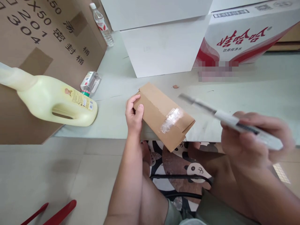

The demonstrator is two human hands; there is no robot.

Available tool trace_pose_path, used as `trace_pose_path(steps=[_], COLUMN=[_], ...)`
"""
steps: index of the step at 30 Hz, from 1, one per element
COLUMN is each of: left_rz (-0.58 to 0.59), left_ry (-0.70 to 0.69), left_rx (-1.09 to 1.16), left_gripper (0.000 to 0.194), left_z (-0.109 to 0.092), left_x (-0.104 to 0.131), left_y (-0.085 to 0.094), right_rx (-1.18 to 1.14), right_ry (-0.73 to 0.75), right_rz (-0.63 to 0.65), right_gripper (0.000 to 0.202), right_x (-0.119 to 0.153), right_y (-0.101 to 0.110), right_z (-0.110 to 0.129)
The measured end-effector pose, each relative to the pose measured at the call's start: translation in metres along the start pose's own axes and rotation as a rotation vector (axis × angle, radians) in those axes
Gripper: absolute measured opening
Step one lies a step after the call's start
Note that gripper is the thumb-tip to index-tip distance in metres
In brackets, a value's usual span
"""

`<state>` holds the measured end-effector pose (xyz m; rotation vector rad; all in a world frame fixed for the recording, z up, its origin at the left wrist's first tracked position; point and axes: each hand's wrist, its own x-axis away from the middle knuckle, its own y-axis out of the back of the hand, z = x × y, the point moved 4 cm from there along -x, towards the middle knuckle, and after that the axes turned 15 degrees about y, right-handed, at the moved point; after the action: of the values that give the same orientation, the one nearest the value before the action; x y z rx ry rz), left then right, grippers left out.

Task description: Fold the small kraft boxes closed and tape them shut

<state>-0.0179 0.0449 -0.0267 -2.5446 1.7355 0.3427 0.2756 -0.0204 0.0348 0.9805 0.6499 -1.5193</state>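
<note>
A small brown cardboard box [164,115] lies tilted near the front edge of a pale table [246,103], sealed with a strip of clear tape across its top. My left hand [134,114] grips the box's left end. My right hand [253,137] is raised to the right of the box and holds a white utility knife [232,120]. The knife is blurred and its extended blade points left toward the box without touching it.
A pale yellow jug [53,101] lies at the left beside a large brown carton [47,37]. Two water bottles [90,82] stand or lie near it. White boxes [164,47] and a red-and-white carton [246,34] line the back. Red handles [58,214] lie on the floor.
</note>
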Motion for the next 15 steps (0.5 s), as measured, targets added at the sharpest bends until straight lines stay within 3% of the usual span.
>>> trace_pose_path(steps=[3,5,8,10,15], left_rz=[-0.009,-0.013,-0.008,-0.007,-0.028], left_ry=[-0.002,-0.005,-0.009,-0.013,0.001], left_rx=[-0.004,-0.013,-0.029,-0.035,-0.032], left_gripper=[0.042,0.042,0.043,0.044,0.044], left_z=[0.000,0.000,0.000,0.001,0.001], left_x=[0.001,0.001,0.000,-0.001,-0.001], left_y=[-0.001,-0.001,-0.001,-0.001,-0.002], right_rx=[-0.059,-0.019,-0.030,-0.048,-0.141], right_ry=[0.214,0.242,0.254,0.201,-0.111], right_rz=[0.109,0.195,0.174,0.148,0.131], right_gripper=[0.029,0.031,0.033,0.031,0.020], right_x=[-0.004,-0.003,-0.002,0.000,0.010], right_y=[-0.014,-0.020,-0.016,-0.010,-0.007], right_z=[0.027,0.032,0.030,0.026,0.017])
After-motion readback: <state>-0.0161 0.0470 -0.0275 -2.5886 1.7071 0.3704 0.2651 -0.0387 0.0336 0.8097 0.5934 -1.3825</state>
